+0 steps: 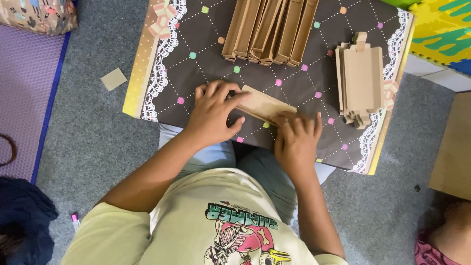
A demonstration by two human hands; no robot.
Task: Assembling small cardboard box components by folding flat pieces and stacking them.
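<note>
your left hand (pixel 213 112) sits on the dark patterned board (pixel 299 86) that lies across your lap, fingers curled and bunched over the left end of a flat brown cardboard piece (pixel 265 105). the thumb lies against the near edge of that piece and the fingertips hook over its far edge, so the hand is pinching it from both sides. your right hand (pixel 296 137) is just beside, at the piece's right end, with its fingers spread a little and pressed flat down on the cardboard; that end is hidden under them. the cardboard piece runs at a slant between the two hands, its left end farther from you and its right end nearer, and only the middle stretch shows.

beyond your hands, at the board's far edge, a row of folded cardboard pieces (pixel 270 29) stands packed side by side. to the right, well apart from your right hand, a stack of flat cardboard pieces (pixel 362 78) lies near the lace-trimmed edge. a small cardboard square (pixel 113 78) lies on the grey carpet (pixel 93 142) to the left of the board.
</note>
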